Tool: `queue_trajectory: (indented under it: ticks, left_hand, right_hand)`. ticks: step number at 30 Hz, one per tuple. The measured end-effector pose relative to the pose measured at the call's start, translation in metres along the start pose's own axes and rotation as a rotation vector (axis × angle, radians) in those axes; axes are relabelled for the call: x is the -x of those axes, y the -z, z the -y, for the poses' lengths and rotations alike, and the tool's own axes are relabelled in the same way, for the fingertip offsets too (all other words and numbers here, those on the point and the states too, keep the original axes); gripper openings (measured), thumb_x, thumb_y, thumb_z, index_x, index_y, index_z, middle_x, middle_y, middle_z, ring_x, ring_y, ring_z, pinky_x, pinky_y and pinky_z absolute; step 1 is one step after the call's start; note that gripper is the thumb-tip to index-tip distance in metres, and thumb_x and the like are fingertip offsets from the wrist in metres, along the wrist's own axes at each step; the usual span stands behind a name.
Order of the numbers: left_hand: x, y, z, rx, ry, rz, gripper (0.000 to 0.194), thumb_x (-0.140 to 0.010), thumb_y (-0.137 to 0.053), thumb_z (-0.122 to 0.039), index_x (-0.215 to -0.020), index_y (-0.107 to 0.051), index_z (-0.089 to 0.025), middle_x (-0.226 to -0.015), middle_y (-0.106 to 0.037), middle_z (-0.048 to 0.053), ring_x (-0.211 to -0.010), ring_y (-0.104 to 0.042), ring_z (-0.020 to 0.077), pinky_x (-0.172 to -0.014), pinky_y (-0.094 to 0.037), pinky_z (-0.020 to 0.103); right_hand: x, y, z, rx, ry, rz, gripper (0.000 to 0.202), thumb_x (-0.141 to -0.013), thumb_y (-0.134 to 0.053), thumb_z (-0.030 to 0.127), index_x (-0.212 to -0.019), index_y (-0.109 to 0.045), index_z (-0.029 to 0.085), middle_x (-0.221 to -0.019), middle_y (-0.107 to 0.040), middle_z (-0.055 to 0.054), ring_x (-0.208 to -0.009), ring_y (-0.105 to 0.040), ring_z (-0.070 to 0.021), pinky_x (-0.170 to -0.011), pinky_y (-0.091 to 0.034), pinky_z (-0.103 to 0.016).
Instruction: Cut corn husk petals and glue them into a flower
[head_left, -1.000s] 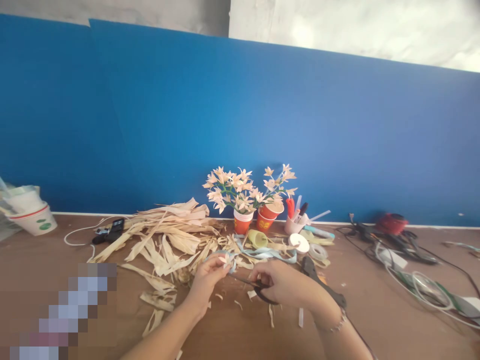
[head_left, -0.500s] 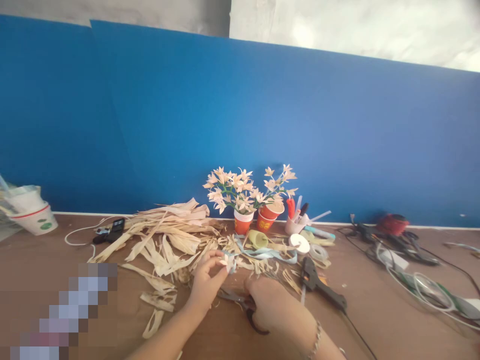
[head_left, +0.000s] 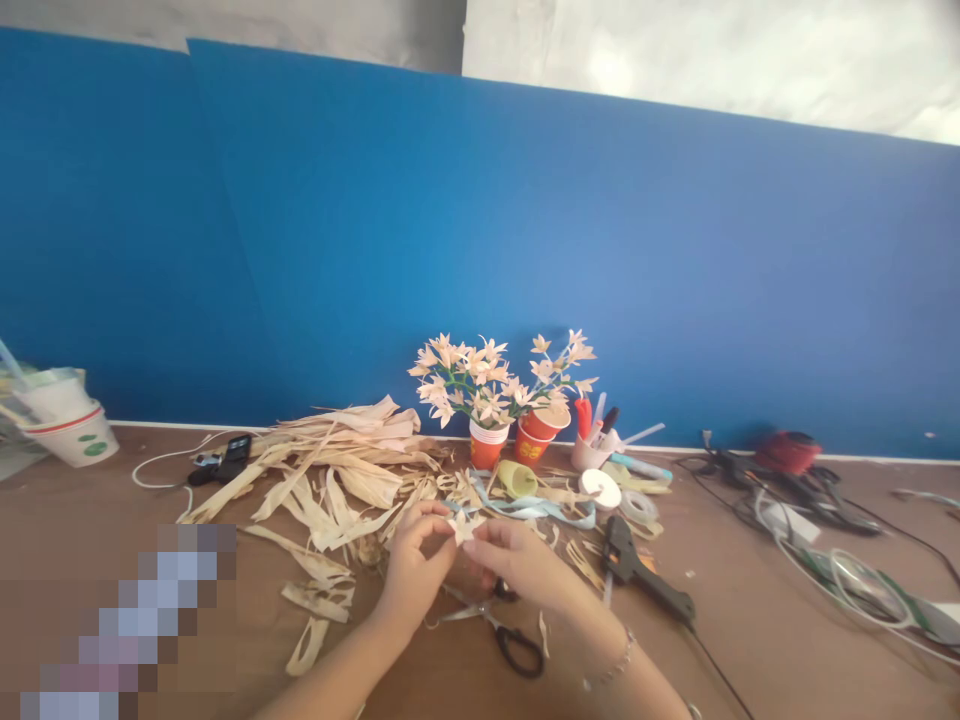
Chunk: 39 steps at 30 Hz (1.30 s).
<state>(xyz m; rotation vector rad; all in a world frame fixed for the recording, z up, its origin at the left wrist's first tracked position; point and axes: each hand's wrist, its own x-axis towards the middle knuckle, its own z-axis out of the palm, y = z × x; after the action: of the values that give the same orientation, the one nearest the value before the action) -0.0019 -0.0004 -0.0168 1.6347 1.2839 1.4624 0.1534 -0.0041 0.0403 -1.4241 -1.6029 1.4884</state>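
Note:
Between my two hands is a small pale flower (head_left: 463, 527) with pointed petals, much like those standing in the cups. My left hand (head_left: 417, 562) pinches it from the left side. From the right, the fingertips of my right hand (head_left: 517, 560) close on its petals. Below my hands a pair of scissors (head_left: 519, 650) with black handles lies on the table, blades apart. Dry husk strips (head_left: 322, 510) spread out to the left of my hands. Just behind them runs a light blue ribbon (head_left: 536, 507).
Paper cups with flowers (head_left: 486, 447) stand against the blue partition (head_left: 480, 220). A pen cup (head_left: 586, 455) is beside them. To the right lie a glue gun (head_left: 637, 570) and tangled cables (head_left: 862, 590). A white tub (head_left: 75, 440) stands far left.
My right hand has left the scissors, which now lie on the table, and has moved up to the flower. My left hand stays in place holding it.

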Motion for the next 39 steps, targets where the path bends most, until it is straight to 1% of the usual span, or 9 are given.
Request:
queue_trajectory:
  ticks: [3,5,8,11,17,23,30,35,39]
  left_hand:
    - [0.000,-0.001,0.002,-0.016,-0.014,0.002,0.007,-0.070,-0.058,-0.019,-0.063,-0.061,-0.020,-0.093,-0.061,0.005,-0.094,-0.056,0.0231,-0.088,-0.041,0.039]
    - [0.000,-0.001,0.003,-0.032,-0.017,0.004,0.006,-0.069,-0.059,-0.018,-0.063,-0.061,-0.020,-0.092,-0.061,0.005,-0.093,-0.057,0.0232,-0.088,-0.041,0.040]
    - [0.001,-0.002,0.004,-0.058,-0.022,0.008,0.007,-0.069,-0.059,-0.017,-0.063,-0.062,-0.021,-0.092,-0.062,0.005,-0.094,-0.057,0.0234,-0.088,-0.041,0.040]
    - [0.000,-0.003,0.003,-0.068,-0.027,0.018,0.008,-0.067,-0.059,-0.016,-0.063,-0.062,-0.021,-0.091,-0.063,0.005,-0.092,-0.058,0.0235,-0.087,-0.042,0.041]
    - [-0.001,-0.004,-0.001,0.040,-0.024,0.067,0.003,-0.066,-0.066,-0.020,-0.068,-0.065,-0.020,-0.088,-0.064,0.005,-0.088,-0.060,0.0226,-0.084,-0.045,0.038]
    - [0.000,-0.002,-0.003,0.156,0.064,0.191,0.010,-0.072,-0.062,-0.027,-0.070,-0.068,-0.019,-0.090,-0.062,0.007,-0.091,-0.059,0.0232,-0.088,-0.043,0.037]
    - [0.000,-0.001,-0.004,0.241,0.159,0.248,0.012,-0.073,-0.059,-0.028,-0.068,-0.064,-0.018,-0.091,-0.062,0.007,-0.088,-0.059,0.0217,-0.078,-0.045,0.032]
    - [0.001,-0.001,-0.005,0.189,0.113,0.244,0.007,-0.071,-0.061,-0.025,-0.070,-0.064,-0.019,-0.092,-0.064,0.006,-0.091,-0.059,0.0221,-0.080,-0.046,0.033]
    - [0.001,-0.002,-0.003,0.130,0.040,0.202,0.005,-0.070,-0.061,-0.023,-0.071,-0.064,-0.019,-0.091,-0.064,0.006,-0.091,-0.060,0.0218,-0.084,-0.047,0.035]
  right_hand:
    - [-0.005,-0.003,-0.002,-0.062,-0.024,-0.106,0.016,-0.070,-0.058,0.031,-0.063,-0.051,0.018,-0.052,-0.050,0.005,-0.046,-0.046,-0.0079,-0.047,-0.035,-0.020]
    - [-0.008,-0.004,-0.004,-0.107,-0.030,-0.125,0.013,-0.068,-0.057,0.029,-0.064,-0.051,0.018,-0.054,-0.052,0.005,-0.045,-0.047,-0.0072,-0.046,-0.033,-0.019]
    - [-0.010,-0.002,-0.005,-0.149,-0.023,-0.103,0.012,-0.065,-0.055,0.029,-0.063,-0.053,0.017,-0.054,-0.054,0.004,-0.045,-0.047,-0.0069,-0.044,-0.029,-0.019]
    - [-0.011,-0.001,-0.007,-0.152,-0.029,-0.089,0.013,-0.064,-0.055,0.029,-0.058,-0.053,0.017,-0.050,-0.051,0.005,-0.044,-0.045,-0.0063,-0.042,-0.025,-0.019]
    - [-0.016,0.004,-0.013,-0.220,-0.098,-0.067,0.019,-0.063,-0.058,0.034,-0.057,-0.057,0.016,-0.052,-0.056,0.002,-0.042,-0.045,-0.0061,-0.038,-0.019,-0.018]
    - [-0.017,0.008,-0.018,-0.309,-0.154,-0.024,0.018,-0.061,-0.059,0.033,-0.058,-0.057,0.015,-0.054,-0.056,0.003,-0.042,-0.047,-0.0053,-0.037,-0.021,-0.017]
    - [-0.014,0.007,-0.015,-0.302,-0.176,0.016,0.017,-0.059,-0.058,0.032,-0.061,-0.057,0.015,-0.053,-0.056,0.004,-0.042,-0.047,-0.0048,-0.037,-0.020,-0.017]
    - [-0.015,0.008,-0.015,-0.304,-0.172,0.008,0.016,-0.062,-0.057,0.030,-0.060,-0.057,0.015,-0.054,-0.055,0.004,-0.042,-0.046,-0.0044,-0.037,-0.020,-0.016]
    - [-0.017,0.008,-0.018,-0.300,-0.169,-0.010,0.016,-0.062,-0.057,0.029,-0.059,-0.057,0.014,-0.053,-0.055,0.004,-0.041,-0.046,-0.0046,-0.037,-0.020,-0.016]
